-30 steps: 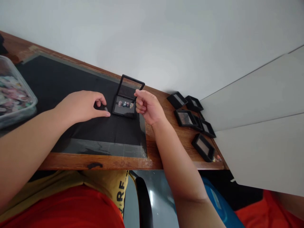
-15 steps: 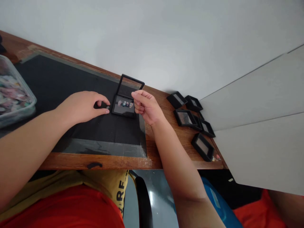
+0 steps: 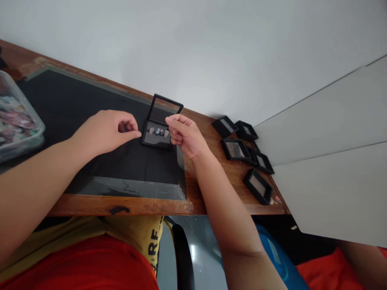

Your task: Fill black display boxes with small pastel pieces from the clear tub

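Note:
A small black display case (image 3: 156, 140) stands with its lid (image 3: 166, 108) raised on the black mat (image 3: 130, 169). Along its grey inside lies a row of several small, colourful decorated pieces (image 3: 157, 131), too small to name. Just left of the case, my left hand (image 3: 105, 131) has thumb and forefinger pinched together; whatever they hold is hidden. My right hand (image 3: 189, 135) is over the case's right side, its fingers curled and thumb pressed to the forefinger in front of the lid. Anything in that pinch is too small to make out.
At far left sits a clear plastic tub (image 3: 38, 125) full of small colourful pieces. Several black cases (image 3: 236, 150) lie on the wooden table (image 3: 199, 197) to the right, by a white panel (image 3: 326, 181). Behind the table rises a pale wall (image 3: 193, 52).
My left thumb and forefinger have closed together and risen slightly; the small dark thing between them no longer shows. My right hand has shifted very slightly left, still pinched.

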A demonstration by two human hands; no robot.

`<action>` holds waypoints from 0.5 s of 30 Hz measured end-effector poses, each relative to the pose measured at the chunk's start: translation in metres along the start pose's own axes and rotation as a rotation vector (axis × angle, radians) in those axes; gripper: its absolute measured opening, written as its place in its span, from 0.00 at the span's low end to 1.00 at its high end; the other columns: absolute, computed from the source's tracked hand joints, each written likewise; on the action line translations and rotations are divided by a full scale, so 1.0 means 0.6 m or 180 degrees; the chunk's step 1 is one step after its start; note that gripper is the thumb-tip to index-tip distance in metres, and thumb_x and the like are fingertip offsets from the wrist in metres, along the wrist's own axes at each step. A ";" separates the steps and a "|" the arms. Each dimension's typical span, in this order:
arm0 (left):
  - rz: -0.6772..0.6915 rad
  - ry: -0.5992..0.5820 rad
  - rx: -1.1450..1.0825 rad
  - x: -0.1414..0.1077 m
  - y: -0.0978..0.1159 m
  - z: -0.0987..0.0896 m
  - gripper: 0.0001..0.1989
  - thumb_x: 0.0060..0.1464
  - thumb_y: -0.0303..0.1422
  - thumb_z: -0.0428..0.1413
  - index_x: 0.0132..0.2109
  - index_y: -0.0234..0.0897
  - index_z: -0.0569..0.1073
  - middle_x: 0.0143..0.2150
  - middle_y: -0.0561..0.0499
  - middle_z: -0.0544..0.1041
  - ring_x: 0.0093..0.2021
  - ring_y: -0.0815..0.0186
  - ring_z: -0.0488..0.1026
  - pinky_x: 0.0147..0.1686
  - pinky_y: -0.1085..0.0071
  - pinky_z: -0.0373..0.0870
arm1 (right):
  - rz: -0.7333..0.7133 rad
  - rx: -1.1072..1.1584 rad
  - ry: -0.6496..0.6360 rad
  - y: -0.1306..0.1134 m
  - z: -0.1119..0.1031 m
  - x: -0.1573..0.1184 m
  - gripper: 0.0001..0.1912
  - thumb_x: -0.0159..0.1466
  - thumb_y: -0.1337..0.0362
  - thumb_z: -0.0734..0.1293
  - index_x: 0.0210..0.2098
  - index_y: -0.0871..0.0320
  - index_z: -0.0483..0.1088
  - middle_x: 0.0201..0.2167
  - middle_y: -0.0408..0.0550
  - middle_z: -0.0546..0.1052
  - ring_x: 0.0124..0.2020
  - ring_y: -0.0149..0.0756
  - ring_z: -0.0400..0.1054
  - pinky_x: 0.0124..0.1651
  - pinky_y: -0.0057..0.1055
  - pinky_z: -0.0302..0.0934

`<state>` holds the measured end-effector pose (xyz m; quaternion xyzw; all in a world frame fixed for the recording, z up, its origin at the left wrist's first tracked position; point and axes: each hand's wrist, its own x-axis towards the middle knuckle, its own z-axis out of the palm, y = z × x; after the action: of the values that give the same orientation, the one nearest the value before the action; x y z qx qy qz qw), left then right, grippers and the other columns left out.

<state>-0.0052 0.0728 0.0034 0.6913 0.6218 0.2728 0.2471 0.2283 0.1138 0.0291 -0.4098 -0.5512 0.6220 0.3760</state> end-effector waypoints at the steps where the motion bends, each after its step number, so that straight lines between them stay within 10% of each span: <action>1: 0.0015 0.0135 -0.0157 0.000 0.002 -0.001 0.14 0.54 0.50 0.61 0.36 0.46 0.80 0.34 0.51 0.82 0.34 0.61 0.75 0.36 0.64 0.66 | -0.0009 -0.0055 0.0013 0.001 0.001 0.000 0.23 0.51 0.49 0.82 0.30 0.56 0.69 0.18 0.30 0.60 0.18 0.20 0.42 0.21 0.25 0.34; 6: 0.0116 0.0486 -0.0884 0.000 0.006 0.002 0.16 0.56 0.50 0.61 0.38 0.44 0.82 0.35 0.51 0.83 0.35 0.60 0.76 0.39 0.65 0.69 | -0.0497 -0.0663 0.0026 0.016 0.005 0.003 0.17 0.55 0.54 0.81 0.33 0.56 0.73 0.22 0.35 0.64 0.23 0.25 0.52 0.25 0.26 0.45; 15: 0.0166 -0.0107 -0.1175 -0.002 0.012 0.012 0.17 0.58 0.50 0.58 0.40 0.43 0.82 0.33 0.49 0.80 0.33 0.63 0.74 0.33 0.67 0.67 | -0.1233 -0.1784 -0.0414 0.024 0.011 -0.012 0.11 0.64 0.58 0.75 0.45 0.52 0.79 0.31 0.41 0.70 0.24 0.27 0.50 0.27 0.29 0.46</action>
<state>0.0049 0.0708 0.0034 0.6546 0.5388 0.3770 0.3730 0.2248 0.1034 0.0158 -0.3445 -0.7909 0.3883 0.3240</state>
